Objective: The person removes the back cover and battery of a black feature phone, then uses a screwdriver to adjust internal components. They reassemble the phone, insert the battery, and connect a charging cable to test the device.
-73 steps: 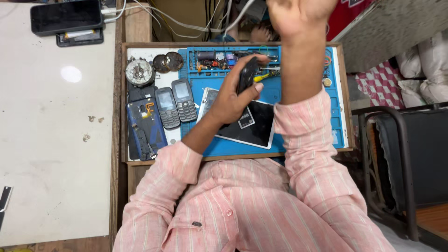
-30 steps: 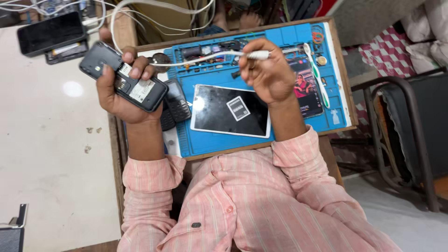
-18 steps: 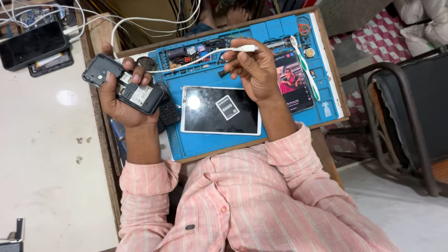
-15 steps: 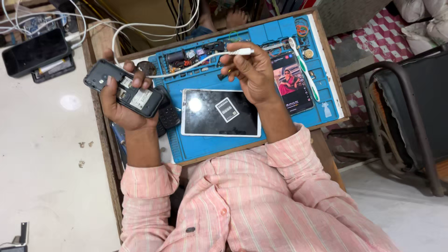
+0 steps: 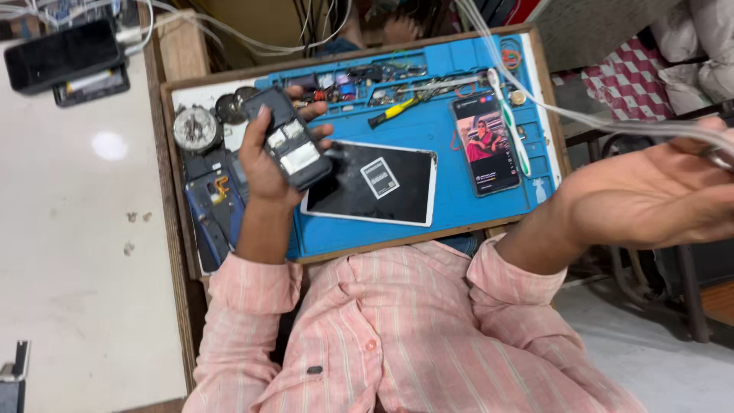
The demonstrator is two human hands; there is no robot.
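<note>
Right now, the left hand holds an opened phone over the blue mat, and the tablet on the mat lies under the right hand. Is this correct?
Not quite. In the head view the left hand does hold the opened phone over the blue mat, but the tablet lies uncovered; the right hand is off to the side, beyond the mat.

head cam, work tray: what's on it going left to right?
Round metal part → left hand holding opened phone → tablet → yellow-handled tool → lit smartphone → white toothbrush; right hand is raised off to the right.
</note>
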